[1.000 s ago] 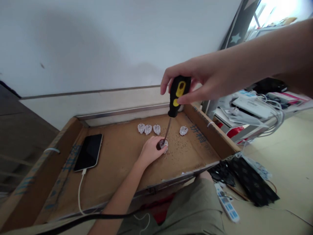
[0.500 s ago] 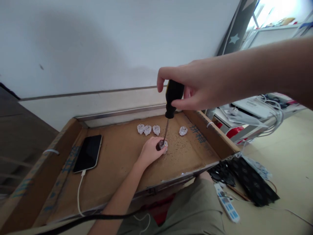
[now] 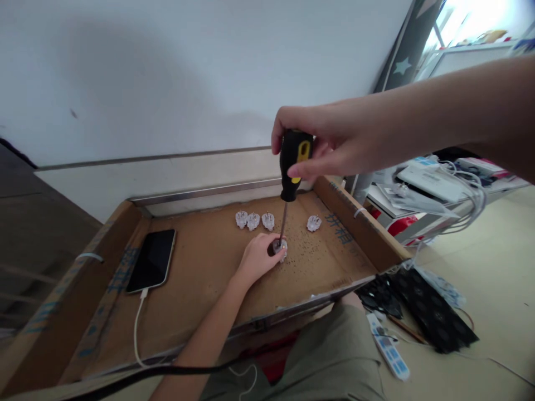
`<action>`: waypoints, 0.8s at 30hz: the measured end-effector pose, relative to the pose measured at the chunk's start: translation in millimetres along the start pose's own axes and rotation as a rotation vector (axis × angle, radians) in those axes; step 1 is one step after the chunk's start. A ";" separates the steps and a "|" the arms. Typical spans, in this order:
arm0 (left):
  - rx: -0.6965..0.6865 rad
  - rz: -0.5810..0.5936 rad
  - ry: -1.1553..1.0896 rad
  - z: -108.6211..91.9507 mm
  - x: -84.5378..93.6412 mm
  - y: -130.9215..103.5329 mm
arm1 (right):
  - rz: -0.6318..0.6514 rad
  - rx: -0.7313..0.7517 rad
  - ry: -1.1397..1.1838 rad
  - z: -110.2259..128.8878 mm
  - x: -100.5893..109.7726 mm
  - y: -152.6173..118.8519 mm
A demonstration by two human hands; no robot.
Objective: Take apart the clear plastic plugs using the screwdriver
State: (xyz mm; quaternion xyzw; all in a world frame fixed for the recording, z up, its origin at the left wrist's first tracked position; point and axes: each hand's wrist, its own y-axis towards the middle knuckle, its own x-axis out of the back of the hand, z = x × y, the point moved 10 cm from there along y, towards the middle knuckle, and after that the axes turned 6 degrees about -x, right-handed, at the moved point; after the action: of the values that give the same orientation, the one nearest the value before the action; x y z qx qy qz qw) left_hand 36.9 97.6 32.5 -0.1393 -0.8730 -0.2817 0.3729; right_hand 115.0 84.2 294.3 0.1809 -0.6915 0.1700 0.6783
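My right hand [image 3: 321,139] grips the black and yellow handle of a screwdriver [image 3: 291,167], held nearly upright. Its shaft runs down to a small clear plug piece [image 3: 282,249], where the tip meets the top. My left hand [image 3: 259,256] pins that piece against the cardboard between thumb and fingers, partly covering it. Behind it three similar clear plugs with metal pins lie in a group, among them one [image 3: 268,221] at the group's right. Another clear plug [image 3: 313,223] lies farther right. Small dark specks are scattered on the cardboard around my left hand's fingertips.
The shallow cardboard box [image 3: 192,267] has raised walls. A phone [image 3: 151,260] with a white cable lies at its left. Beyond the right wall stand a cluttered shelf [image 3: 434,184] and, on the floor, a power strip [image 3: 388,346]. A black cable crosses the near edge.
The screwdriver handle has turned, so its yellow part now shows, and my right hand's fingers have shifted around it. My left hand keeps its place on the plug piece.
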 end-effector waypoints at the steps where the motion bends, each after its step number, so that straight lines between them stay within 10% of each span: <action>1: 0.011 0.000 0.007 1.5 -0.3 -0.3 | -0.051 -0.014 -0.077 -2.6 1.9 1.1; 5: 0.037 -0.004 0.003 5.2 -1.2 -1.0 | -0.237 -0.068 -0.261 -7.9 13.0 0.8; 11: 0.047 0.004 -0.011 5.6 -1.7 -1.0 | -0.008 -0.013 -0.080 -1.5 -2.7 -1.3; 16: 0.053 -0.013 -0.020 7.9 -1.5 -1.6 | -0.264 0.000 -0.409 -1.8 14.7 -4.3; 24: 0.030 -0.001 0.001 4.4 -0.9 -1.3 | -0.041 0.049 -0.076 20.9 -1.6 -13.0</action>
State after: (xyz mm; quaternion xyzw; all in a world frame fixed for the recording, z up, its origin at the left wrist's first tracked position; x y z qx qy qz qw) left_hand 34.4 99.2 28.8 -0.1331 -0.8770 -0.2688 0.3753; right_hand 103.0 62.8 292.1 0.2179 -0.7087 0.1658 0.6502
